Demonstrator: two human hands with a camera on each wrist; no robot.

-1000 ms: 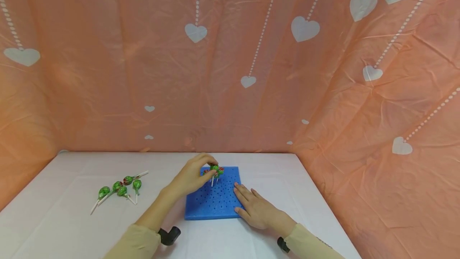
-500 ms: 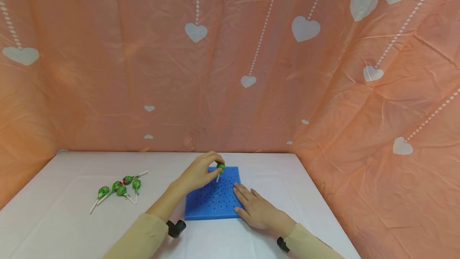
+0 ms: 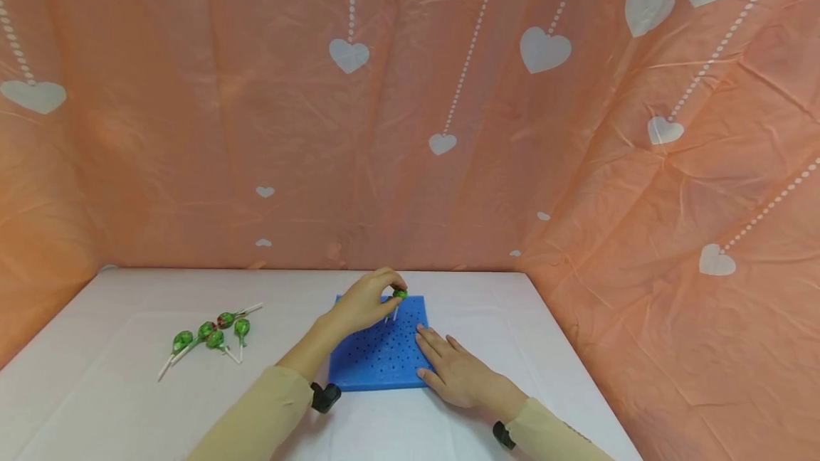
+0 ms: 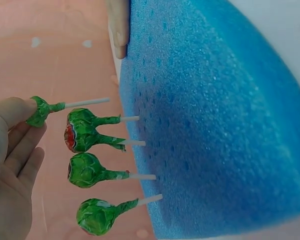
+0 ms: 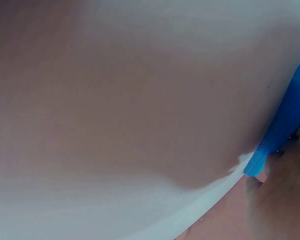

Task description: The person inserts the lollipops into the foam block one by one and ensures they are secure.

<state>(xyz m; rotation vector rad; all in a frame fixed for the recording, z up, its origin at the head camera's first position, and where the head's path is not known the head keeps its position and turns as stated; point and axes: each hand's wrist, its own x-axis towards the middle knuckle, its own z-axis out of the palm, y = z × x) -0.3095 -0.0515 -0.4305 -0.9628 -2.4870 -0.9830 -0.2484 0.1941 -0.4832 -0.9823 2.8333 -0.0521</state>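
My left hand (image 3: pixel 365 303) pinches a green-wrapped lollipop (image 4: pixel 38 112) by its candy head between thumb and fingers. Its white stick points at the blue foam block (image 3: pixel 374 365), with the tip short of the holed surface in the left wrist view. Beside it, several lollipops (image 4: pixel 85 170) stand in a row with their sticks in the foam; the left hand mostly hides them in the head view. My right hand (image 3: pixel 456 373) lies flat with straight fingers, fingertips on the block's right edge.
Several loose lollipops (image 3: pixel 206 331) lie in a cluster on the white table (image 3: pixel 115 390) to the left. An orange curtain (image 3: pixel 288 126) with white hearts hangs behind the table and along its sides.
The left hand has moved right along the block's far edge, carrying the lollipop with it. The right hand has stayed in place.
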